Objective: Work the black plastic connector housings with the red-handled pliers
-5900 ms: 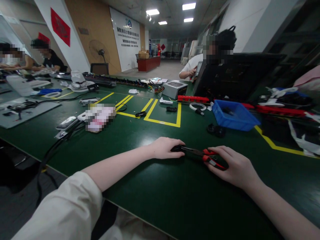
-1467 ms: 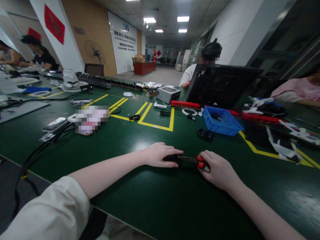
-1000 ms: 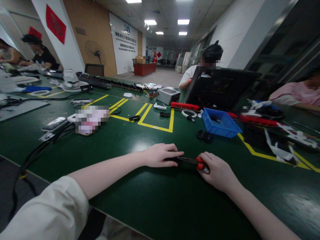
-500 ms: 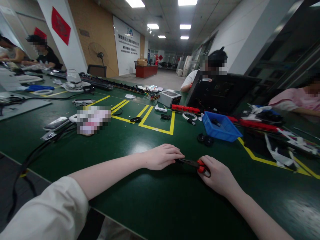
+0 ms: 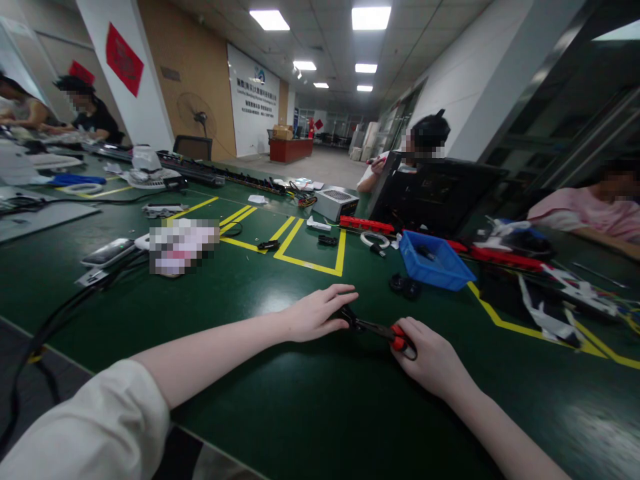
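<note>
Near the front edge of the bench (image 5: 280, 400), the pliers (image 5: 373, 326) lie crosswise, their dark nose under the loosely bent left hand (image 5: 317, 315), whose grip is hidden, and their red handles clenched in the right hand (image 5: 427, 360).

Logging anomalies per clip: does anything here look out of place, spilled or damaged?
Nothing stands out. The right hand grips red-handled pliers whose tip reaches the left hand; the blue bin sits upright.

No text can be read. The white wall board (image 5: 257, 100), just right of the standing fan (image 5: 194, 115), bears a blue logo and character rows too small to decipher.
</note>
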`<state>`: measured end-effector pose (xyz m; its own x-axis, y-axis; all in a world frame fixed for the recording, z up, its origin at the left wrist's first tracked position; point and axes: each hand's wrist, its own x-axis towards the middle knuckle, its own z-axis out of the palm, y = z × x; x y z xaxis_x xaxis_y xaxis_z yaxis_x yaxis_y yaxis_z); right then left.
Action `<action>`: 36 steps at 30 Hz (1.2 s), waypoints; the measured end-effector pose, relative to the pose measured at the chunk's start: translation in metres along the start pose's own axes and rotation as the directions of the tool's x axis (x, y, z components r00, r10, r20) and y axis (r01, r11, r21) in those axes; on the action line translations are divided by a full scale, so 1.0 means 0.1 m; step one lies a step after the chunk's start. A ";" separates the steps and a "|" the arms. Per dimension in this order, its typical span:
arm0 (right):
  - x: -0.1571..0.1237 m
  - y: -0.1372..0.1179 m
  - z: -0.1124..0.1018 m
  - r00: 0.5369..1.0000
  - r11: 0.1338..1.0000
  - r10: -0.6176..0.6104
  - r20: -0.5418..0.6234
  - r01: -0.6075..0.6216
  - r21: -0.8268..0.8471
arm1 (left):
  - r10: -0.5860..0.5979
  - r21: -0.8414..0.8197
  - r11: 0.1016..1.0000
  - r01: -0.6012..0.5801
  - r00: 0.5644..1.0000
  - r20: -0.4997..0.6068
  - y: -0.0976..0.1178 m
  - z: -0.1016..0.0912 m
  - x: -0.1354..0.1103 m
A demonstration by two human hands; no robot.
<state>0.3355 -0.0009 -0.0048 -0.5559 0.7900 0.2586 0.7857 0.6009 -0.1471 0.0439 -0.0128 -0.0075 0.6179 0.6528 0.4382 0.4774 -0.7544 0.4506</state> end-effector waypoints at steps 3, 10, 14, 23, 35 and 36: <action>-0.01 0.00 0.00 1.000 1.000 0.014 -0.009 -0.014 0.001 | -0.043 -0.056 0.997 0.044 0.999 0.020 0.02 0.00 0.00; -0.02 -0.04 -0.04 1.000 1.000 0.012 0.002 -0.012 -0.019 | 0.043 -0.156 0.987 -0.032 0.997 0.069 0.05 -0.05 -0.01; -0.02 -0.09 -0.05 1.000 0.996 -0.026 0.009 0.026 -0.081 | 0.072 -0.133 0.990 -0.049 0.983 0.171 0.04 -0.06 -0.02; -0.05 -0.25 -0.05 0.996 0.990 -0.058 0.060 0.066 -0.128 | 0.073 -0.048 0.997 -0.063 0.967 0.245 0.03 -0.02 0.00; -0.02 -0.18 -0.08 0.998 0.997 -0.016 0.065 0.021 -0.080 | 0.035 0.096 0.994 -0.044 0.994 0.100 0.03 0.03 -0.01; -0.02 -0.18 -0.08 0.998 0.997 -0.017 0.063 0.022 -0.079 | 0.043 0.099 0.994 -0.053 0.994 0.102 0.04 0.02 -0.01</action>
<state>0.3248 -0.0141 0.0051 -0.5847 0.7860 0.2007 0.7924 0.6064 -0.0659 0.0464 -0.0165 -0.0083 0.6981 0.6096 0.3755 0.5037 -0.7909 0.3476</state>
